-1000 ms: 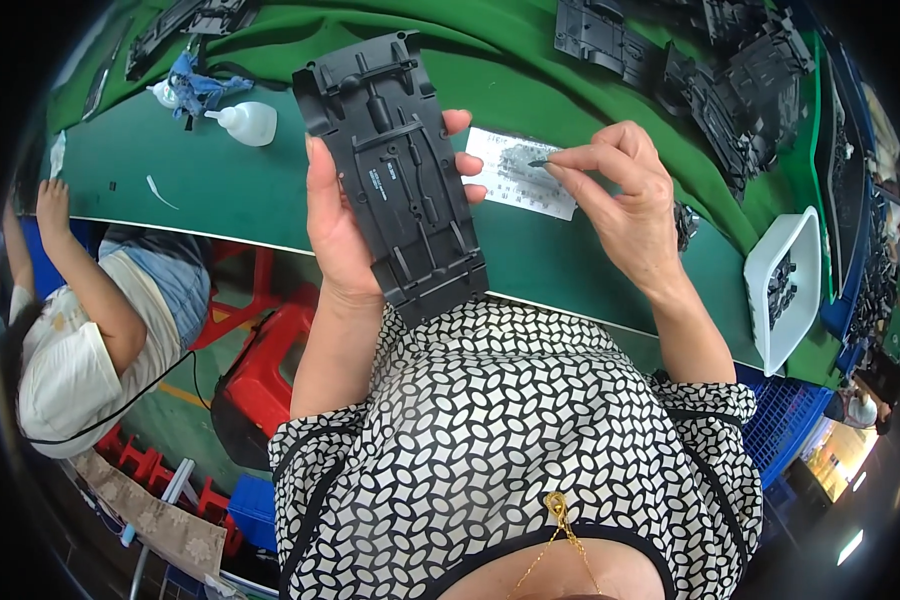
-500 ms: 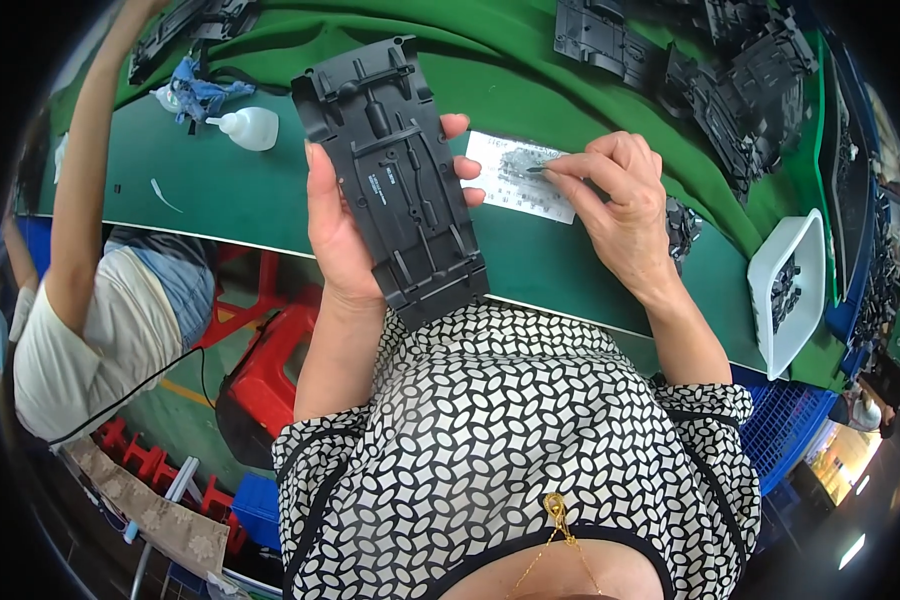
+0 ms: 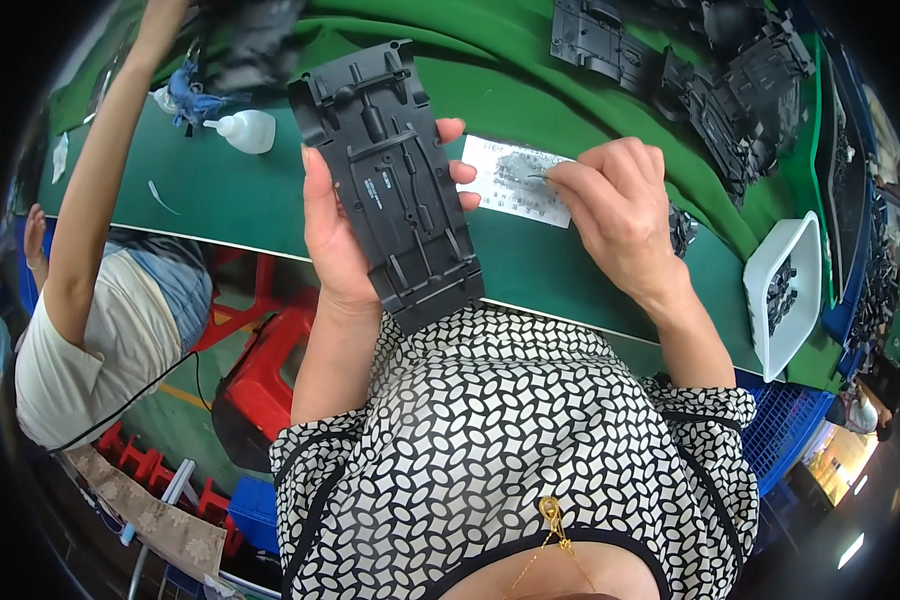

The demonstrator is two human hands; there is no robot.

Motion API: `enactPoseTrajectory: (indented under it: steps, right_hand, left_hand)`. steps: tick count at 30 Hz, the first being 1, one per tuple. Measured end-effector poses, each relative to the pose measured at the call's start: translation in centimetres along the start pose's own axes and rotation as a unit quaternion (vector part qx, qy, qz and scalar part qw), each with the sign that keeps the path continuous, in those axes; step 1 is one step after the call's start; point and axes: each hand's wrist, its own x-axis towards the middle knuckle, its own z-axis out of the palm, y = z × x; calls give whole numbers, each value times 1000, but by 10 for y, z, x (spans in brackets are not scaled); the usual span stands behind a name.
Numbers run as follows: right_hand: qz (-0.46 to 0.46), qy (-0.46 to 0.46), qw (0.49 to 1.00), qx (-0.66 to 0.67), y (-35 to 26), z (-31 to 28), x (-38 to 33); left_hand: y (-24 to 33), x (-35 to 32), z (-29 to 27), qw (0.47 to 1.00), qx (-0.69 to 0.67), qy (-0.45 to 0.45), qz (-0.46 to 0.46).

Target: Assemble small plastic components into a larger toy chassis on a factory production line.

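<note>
My left hand (image 3: 335,235) is closed round a black plastic toy-car chassis (image 3: 390,190), thumb on its left edge and fingertips showing past its right edge. The chassis stands tilted toward me, its ribbed face with small printed lettering in view. Just right of it, a white sheet (image 3: 490,192) with a grey patch and rows of print lies on the table. Over that sheet my right hand (image 3: 620,195) pinches a small thin dark piece (image 3: 537,177) between thumb and forefinger. Its exact kind is too small to tell.
A white squeeze bottle (image 3: 245,131) and a blue cloth (image 3: 192,95) lie at the left. Black chassis parts (image 3: 610,50) are piled far right on green cloth. A white bin (image 3: 812,290) holds small black parts. A co-worker's arm (image 3: 90,170) reaches over the table's left end.
My right hand has shifted slightly over the sheet, its pinch kept. Far left, the co-worker's arm has moved a little right, a dark part there is blurred, and another hand has come into view.
</note>
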Motion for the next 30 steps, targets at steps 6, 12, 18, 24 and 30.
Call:
enactPoseTrajectory:
  steps: [6,12,18,24,30]
  right_hand:
    - [-86,-54,994,-39,-2,-13,13]
    - [-134,-95,983,-79,-2,-13,18]
    - [-187,-160,961,-126,-6,-11,26]
    - [-174,-152,965,-122,-9,-14,27]
    - [-4,-66,997,46,-5,-27,25]
  left_hand:
    - [1,0,-1,1000,10,16,-4]
    - [0,0,-2,1000,2,10,-4]
    - [0,0,-2,1000,-27,-12,0]
    - [-2,0,1,1000,-27,-4,-1]
    - [-2,-2,-1,1000,2,15,-8]
